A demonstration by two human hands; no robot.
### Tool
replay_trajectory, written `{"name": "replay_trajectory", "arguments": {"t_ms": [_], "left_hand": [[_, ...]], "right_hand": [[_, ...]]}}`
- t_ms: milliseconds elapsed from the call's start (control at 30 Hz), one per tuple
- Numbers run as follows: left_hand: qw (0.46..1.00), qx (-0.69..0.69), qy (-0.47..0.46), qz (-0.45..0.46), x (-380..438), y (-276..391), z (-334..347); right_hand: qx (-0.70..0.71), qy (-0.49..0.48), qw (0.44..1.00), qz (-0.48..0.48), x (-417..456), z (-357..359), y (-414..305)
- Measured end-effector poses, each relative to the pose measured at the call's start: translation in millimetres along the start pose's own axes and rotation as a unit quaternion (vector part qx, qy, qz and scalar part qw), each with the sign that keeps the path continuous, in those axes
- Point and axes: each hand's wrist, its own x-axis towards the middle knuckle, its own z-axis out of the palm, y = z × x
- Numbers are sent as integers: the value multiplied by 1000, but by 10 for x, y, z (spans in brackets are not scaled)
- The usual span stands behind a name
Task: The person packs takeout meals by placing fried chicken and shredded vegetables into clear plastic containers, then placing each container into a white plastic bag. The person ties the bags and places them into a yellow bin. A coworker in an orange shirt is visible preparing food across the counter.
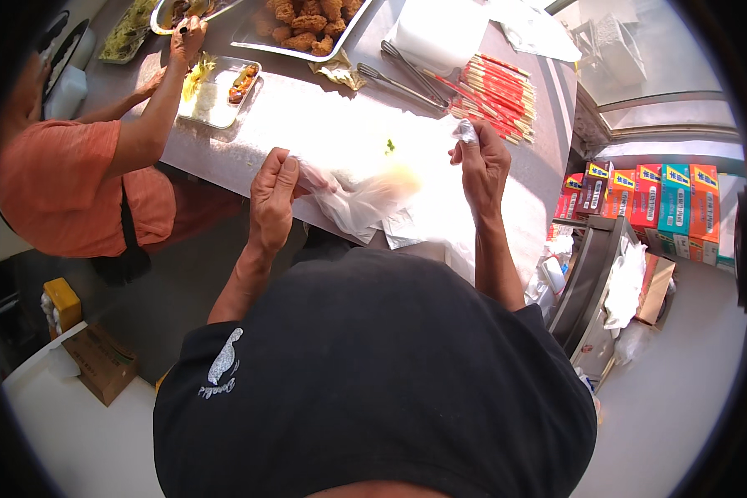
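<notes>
Both my hands pinch a thin translucent plastic bag [364, 202] near the table's front edge. My left hand [275, 196] grips its left side between thumb and fingers. At its right, my right hand [484, 168] holds a bunched corner of white plastic. Food seems to be in or under the bag, with an orange patch and a bit of green leaf showing; glare hides the rest. Wrapped chopsticks [498, 96] in red and white lie just beyond my right hand, beside metal tongs [404, 86].
A co-worker [75, 180] stands at the left, hands over a food container. Near them is a clear tray [221, 115] of rice, shredded vegetable and meat. A metal tray [280, 48] of fried chicken stands at the back. Colourful boxes [675, 199] line the right; cartons and bags sit below.
</notes>
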Motion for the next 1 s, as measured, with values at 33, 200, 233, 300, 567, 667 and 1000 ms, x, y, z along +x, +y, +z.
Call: {"name": "replay_trajectory", "arguments": {"t_ms": [33,200,233,300,567,667,1000], "left_hand": [[998,-48,-29,-13,95,22,21],[992,-64,-76,-77,650,69,181],[976,-90,-176,-89,606,135,150],[943,-48,-317,-94,604,233,150],[931,-29,-326,-162,969,207,108],[874,1,-436,-213,905,417,93],[959,-127,-166,-190,893,228,-212]], "right_hand": [[67,22,997,22,-99,6,-49],[200,23,954,221,-101,162,-78],[141,-5,973,181,-153,132,-220],[120,-126,967,185,-263,39,-521],[142,-30,979,146,-120,168,-406],[123,-97,980,121,-109,179,-485],[-433,64,899,19,1297,-540,2158]]}}
